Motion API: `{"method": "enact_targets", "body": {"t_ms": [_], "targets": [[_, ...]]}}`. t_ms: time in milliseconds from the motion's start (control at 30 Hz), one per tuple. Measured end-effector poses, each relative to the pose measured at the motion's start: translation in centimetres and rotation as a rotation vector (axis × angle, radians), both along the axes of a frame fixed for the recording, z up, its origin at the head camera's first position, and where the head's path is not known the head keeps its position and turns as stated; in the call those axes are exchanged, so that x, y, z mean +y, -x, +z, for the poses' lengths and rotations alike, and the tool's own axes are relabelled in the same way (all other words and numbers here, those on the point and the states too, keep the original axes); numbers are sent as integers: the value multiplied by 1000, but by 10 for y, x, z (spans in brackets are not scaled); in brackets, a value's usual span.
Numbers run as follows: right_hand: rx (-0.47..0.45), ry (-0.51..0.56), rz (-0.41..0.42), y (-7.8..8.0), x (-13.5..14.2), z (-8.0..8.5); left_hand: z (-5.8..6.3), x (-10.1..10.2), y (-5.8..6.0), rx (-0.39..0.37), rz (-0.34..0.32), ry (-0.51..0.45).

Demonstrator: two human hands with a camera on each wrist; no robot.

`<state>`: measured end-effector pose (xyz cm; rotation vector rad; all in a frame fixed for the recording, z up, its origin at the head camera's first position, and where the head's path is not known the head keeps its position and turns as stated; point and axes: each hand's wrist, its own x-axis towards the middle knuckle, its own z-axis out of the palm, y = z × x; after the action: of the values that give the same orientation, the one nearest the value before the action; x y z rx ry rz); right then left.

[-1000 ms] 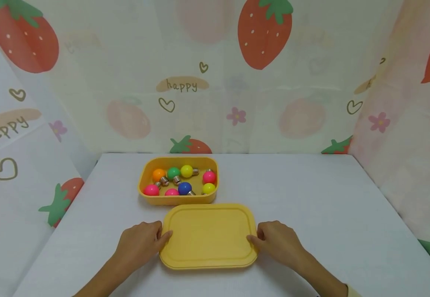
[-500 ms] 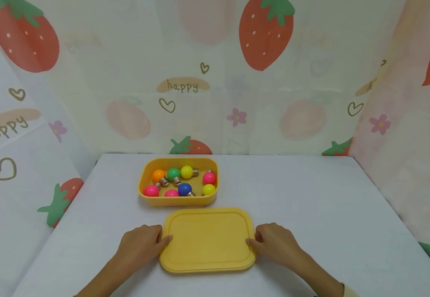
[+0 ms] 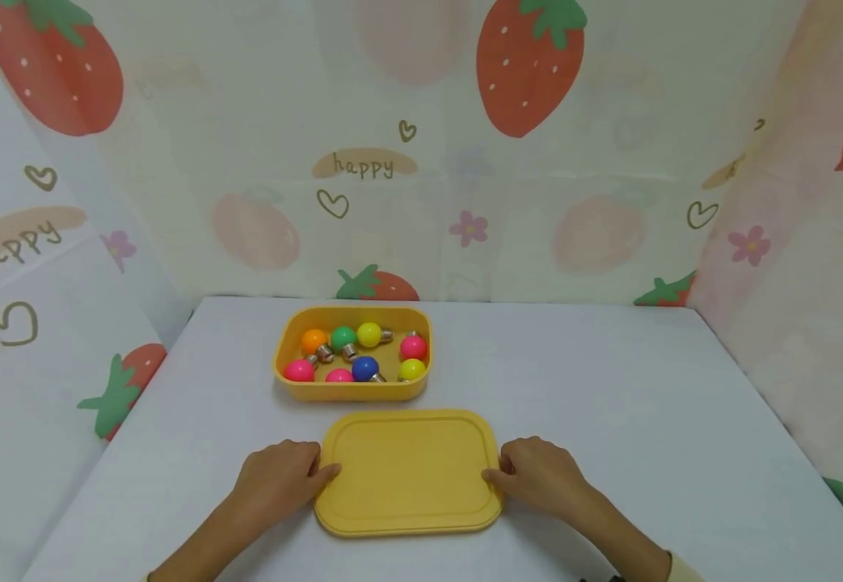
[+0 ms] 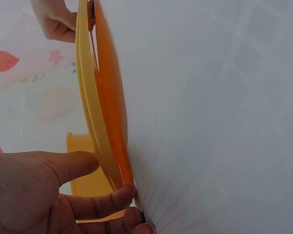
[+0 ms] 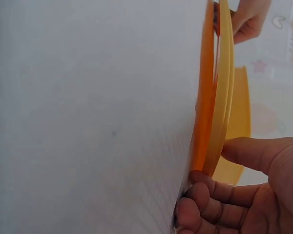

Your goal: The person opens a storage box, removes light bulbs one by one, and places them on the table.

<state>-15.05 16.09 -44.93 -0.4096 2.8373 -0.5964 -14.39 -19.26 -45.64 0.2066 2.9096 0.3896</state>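
Note:
A yellow rectangular lid with rounded corners lies level, close over the white table in the head view. My left hand pinches its left edge, thumb on top and fingers curled beneath. At the opposite edge my right hand grips in the same way. In both wrist views, the lid's rim shows from the side, with an orange strip under it and fingertips at the table surface. Behind the lid stands a yellow open box holding several coloured light bulbs.
The bulbs in the box are orange, green, yellow, pink and blue, with metal screw bases. White cloth covers the table. A strawberry-print curtain stands along the back and both sides.
The lid has come slightly down and towards me in both hands, widening the gap to the box. Both hands keep their grip. The box and bulbs stay put, and the head view shifts a little.

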Motion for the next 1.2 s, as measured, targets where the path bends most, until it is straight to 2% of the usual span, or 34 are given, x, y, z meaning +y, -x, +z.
{"method": "enact_targets", "body": {"t_ms": [233, 400, 667, 1000, 1200], "targets": [[12, 34, 45, 0, 3, 0, 6, -2, 1, -7, 11, -6], [23, 12, 33, -1, 3, 3, 22, -6, 1, 3, 21, 16], [44, -18, -9, 3, 0, 22, 46, -22, 13, 88, 56, -8], [116, 18, 41, 14, -3, 50, 71, -36, 30, 235, 55, -10], [156, 11, 71, 23, -14, 64, 75, -40, 47, 338, 52, 8]]}}
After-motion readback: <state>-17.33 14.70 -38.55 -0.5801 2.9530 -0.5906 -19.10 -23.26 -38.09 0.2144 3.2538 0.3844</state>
